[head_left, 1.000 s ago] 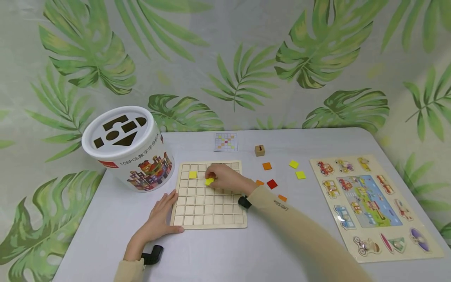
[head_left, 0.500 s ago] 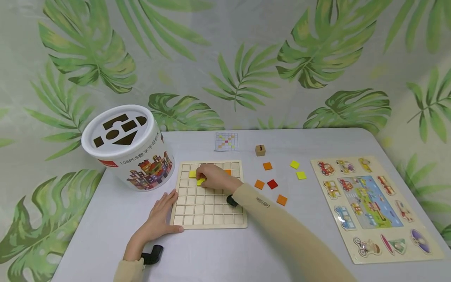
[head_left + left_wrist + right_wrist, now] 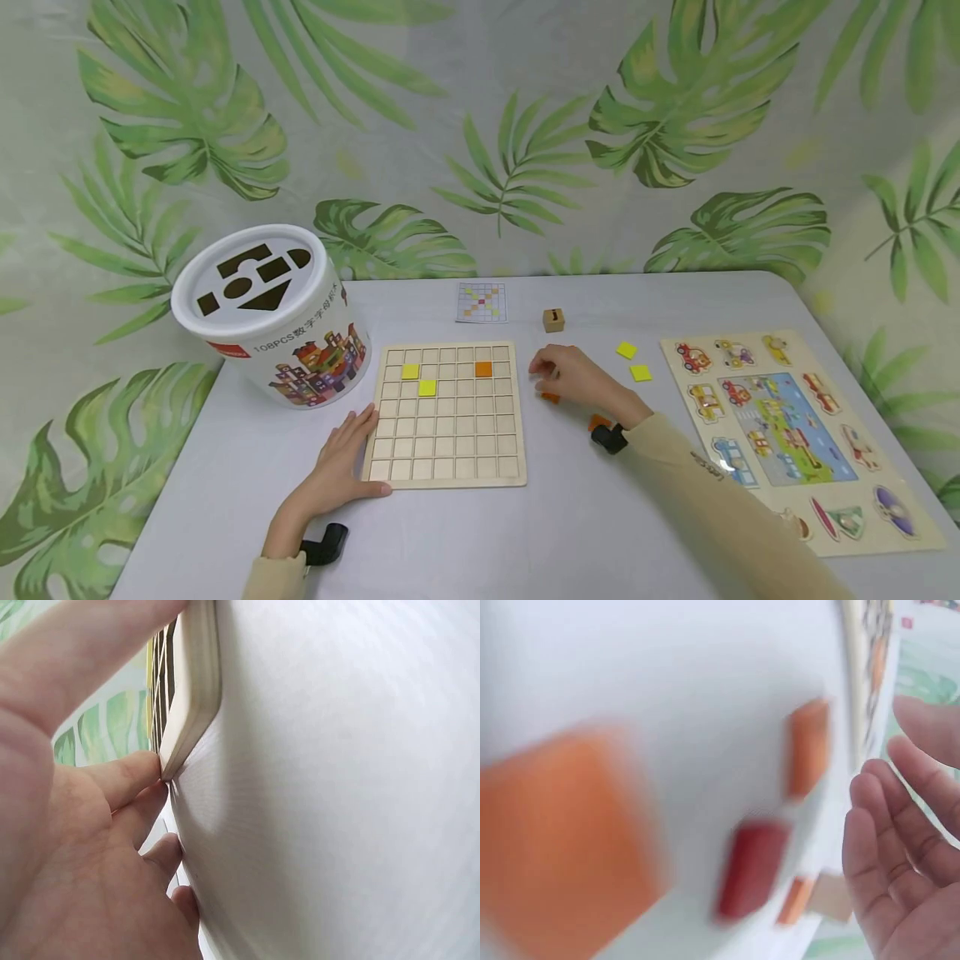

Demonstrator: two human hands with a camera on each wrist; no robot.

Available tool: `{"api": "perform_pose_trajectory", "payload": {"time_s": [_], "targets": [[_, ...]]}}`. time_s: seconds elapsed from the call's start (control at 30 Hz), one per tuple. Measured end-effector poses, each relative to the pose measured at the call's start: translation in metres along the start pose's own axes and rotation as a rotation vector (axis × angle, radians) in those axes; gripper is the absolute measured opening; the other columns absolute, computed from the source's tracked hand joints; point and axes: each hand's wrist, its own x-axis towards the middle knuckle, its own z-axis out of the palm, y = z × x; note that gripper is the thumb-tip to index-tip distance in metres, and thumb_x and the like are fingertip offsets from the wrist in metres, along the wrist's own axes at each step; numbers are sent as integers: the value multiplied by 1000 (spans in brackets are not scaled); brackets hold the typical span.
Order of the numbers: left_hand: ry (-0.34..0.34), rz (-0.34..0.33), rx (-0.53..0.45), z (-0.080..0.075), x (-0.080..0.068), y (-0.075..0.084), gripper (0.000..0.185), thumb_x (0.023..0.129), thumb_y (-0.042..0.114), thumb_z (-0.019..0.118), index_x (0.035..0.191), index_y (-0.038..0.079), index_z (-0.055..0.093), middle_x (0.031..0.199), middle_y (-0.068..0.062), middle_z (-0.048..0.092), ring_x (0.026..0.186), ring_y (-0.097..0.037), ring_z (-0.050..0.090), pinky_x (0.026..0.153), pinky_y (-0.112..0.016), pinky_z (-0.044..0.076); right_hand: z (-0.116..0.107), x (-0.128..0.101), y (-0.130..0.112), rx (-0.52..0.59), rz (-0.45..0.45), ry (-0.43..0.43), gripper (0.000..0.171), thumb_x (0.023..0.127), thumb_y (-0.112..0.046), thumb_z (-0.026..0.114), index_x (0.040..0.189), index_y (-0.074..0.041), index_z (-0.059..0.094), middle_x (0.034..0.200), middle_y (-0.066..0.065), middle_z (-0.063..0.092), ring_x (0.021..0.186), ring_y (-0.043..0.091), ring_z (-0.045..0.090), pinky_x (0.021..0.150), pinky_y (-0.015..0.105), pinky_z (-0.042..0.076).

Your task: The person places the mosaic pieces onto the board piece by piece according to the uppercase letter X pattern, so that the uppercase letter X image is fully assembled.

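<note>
My left hand (image 3: 337, 467) rests at the left side of a wooden grid board (image 3: 444, 447), fingers spread along its edge and thumb at its near left corner. In the left wrist view, fingertips touch the board's rim (image 3: 193, 697). Two yellow tiles (image 3: 427, 388) and one orange tile (image 3: 483, 369) lie in the board's squares. Right of the board, my right hand (image 3: 576, 382) hovers over loose tiles, fingers loosely bent and nothing between them. The right wrist view shows a red tile (image 3: 751, 870) and several orange tiles (image 3: 808, 750) beside that hand; in the head view it hides some.
A white block bucket (image 3: 288, 333) stands at the back left. Behind the board lie a small pattern card (image 3: 482, 302) and a wooden cube (image 3: 553, 320). Two loose yellow tiles (image 3: 641, 372) lie farther right, near a vehicle puzzle board (image 3: 712, 446).
My right hand set a yellow tile into a square diagonally beside the first yellow one, let go, and moved right, off the board to the loose tiles. The left hand stayed put.
</note>
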Motion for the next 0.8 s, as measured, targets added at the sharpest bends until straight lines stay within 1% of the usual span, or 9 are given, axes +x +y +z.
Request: {"api": "perform_pose_trajectory", "payload": {"time_s": [0.07,0.17,0.27,0.37,0.43,0.57,0.67,0.73,0.8], "targets": [[2,3,-6,0,-1,1,112,65,34,87,148,-5,24,157,-19,15,142,-41,1,112,-59,-3,-3,-9,8,-31,11,-6,18,81,-4,73,97,-4,66,92,1,62,85,18,56,78,32,49],[8,13,-9,-1,-1,1,111,65,35,87,148,-5,24,156,-21,15,142,-43,1,111,-60,-3,-3,-17,15,-84,-3,-24,18,80,-4,75,96,-6,65,91,-1,62,83,16,55,77,32,49],[9,18,-6,-1,-1,2,111,65,35,86,148,-6,24,156,-21,15,142,-43,1,111,-61,-3,-1,-18,16,-125,-30,-28,19,78,-2,76,94,-6,65,88,-1,60,78,16,52,73,30,49],[4,8,-6,-2,-1,3,111,66,35,86,148,-5,24,156,-20,14,142,-42,1,112,-59,-4,2,-16,13,-151,-44,-17,19,77,0,75,93,-5,65,86,0,59,76,16,51,70,30,48],[-1,-2,-4,-2,-1,4,111,66,35,86,148,-5,24,157,-20,14,142,-42,0,112,-59,-4,5,-12,10,-157,-41,-8,20,77,-1,75,93,-6,65,87,-1,59,77,15,51,71,28,48],[-2,-8,5,-2,-2,3,111,66,35,86,148,-4,24,157,-19,14,142,-41,0,112,-58,-3,12,1,-2,-110,-68,13,21,77,-2,74,96,-5,65,90,-1,59,82,15,53,74,28,49],[-5,-5,8,-2,-2,2,110,67,36,85,148,-5,24,157,-19,14,142,-41,0,112,-58,-3,19,15,-17,-55,-129,9,21,79,-3,74,98,-3,66,93,1,61,85,17,55,76,29,50],[-6,0,7,-2,-2,2,109,67,35,85,148,-5,24,157,-19,14,142,-41,0,112,-58,-3,24,25,-25,-36,-183,-6,20,81,-4,73,99,-2,66,94,2,62,86,17,57,77,28,51],[-12,-4,1,-2,-1,2,110,67,35,86,148,-5,24,157,-18,13,143,-40,0,112,-57,-3,30,35,-32,-30,-216,-29,18,83,-4,71,100,-2,66,95,2,63,87,17,58,78,27,51]]}}
